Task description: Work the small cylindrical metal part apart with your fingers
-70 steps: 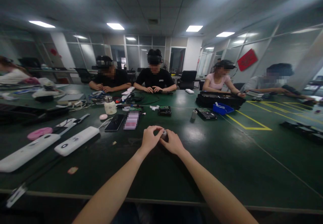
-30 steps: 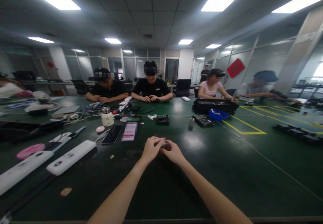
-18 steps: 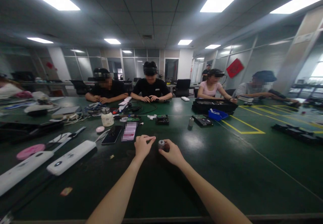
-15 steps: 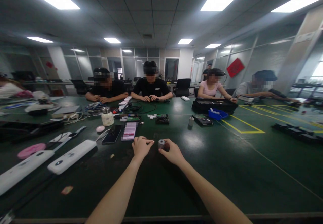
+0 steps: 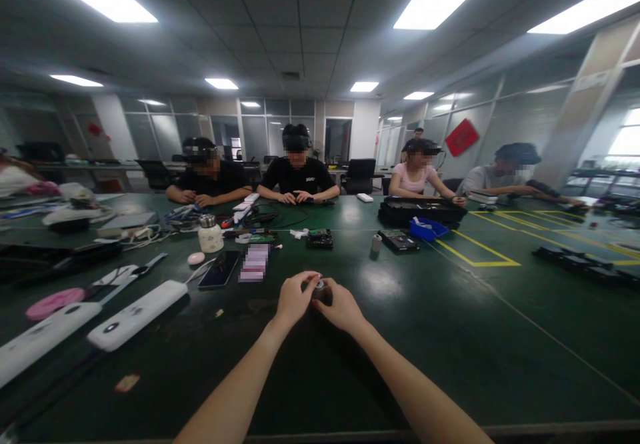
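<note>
Presumably stiff, smooth and dense, the metal cylinder (image 5: 319,287) between the right hand (image 5: 343,305) and left hand (image 5: 294,301) suits a side hold, the right fingers curled round it, the left narrowed at its top, grip unclear.

Green surface (image 5: 200,377), yellow tape outlines (image 5: 493,263) at right. Left side: two white elongated devices (image 5: 145,309) lying aslant; pink ring (image 5: 43,306) near the outer one. Dark-screened phone (image 5: 219,269) beside a lit phone (image 5: 254,264), its screen pixelated. Beyond them, upright cream bottle (image 5: 210,238) with metallic cap; small round pink item (image 5: 196,258) nearby. Farther left, pale loops (image 5: 147,234), probably cables; blurred. Right of centre: flat dark circuit unit (image 5: 400,241), blue bin (image 5: 429,230) near it, long black case (image 5: 423,212) behind. Several people seated opposite; red diamond-shaped poster (image 5: 461,138) on the rear wall.
</note>
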{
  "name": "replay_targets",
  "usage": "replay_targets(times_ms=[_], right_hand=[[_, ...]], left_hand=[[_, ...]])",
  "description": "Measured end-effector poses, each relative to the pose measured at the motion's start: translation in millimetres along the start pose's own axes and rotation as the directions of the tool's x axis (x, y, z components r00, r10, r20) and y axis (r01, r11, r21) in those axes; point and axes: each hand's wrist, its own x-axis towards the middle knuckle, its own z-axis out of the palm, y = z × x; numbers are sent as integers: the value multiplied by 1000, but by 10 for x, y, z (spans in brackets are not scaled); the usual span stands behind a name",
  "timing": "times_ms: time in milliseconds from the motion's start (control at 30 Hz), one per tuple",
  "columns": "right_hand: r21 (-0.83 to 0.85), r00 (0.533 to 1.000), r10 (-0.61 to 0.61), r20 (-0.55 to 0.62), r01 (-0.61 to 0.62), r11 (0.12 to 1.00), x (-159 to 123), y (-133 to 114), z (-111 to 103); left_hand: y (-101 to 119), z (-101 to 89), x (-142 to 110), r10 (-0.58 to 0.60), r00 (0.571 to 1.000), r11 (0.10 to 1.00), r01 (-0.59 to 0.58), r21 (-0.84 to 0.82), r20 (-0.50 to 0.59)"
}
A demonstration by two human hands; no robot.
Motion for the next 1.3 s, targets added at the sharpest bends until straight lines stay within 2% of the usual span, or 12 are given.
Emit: replay_targets(times_ms=[500, 833, 1300], right_hand=[[-110, 1000, -14, -19, 12, 994, -26, -30, -4], [-170, 998, -36, -58, 25, 985, -20, -11, 62], [-195, 999, -32, -36, 25, 981, -11, -4, 73]], left_hand=[[33, -34, -43, 33, 999, 996, -29, -78, 41], [48, -50, -50, 37, 998, 997, -34, -70, 44], [71, -61, -58, 3, 999, 1000, -3, -3, 47]])
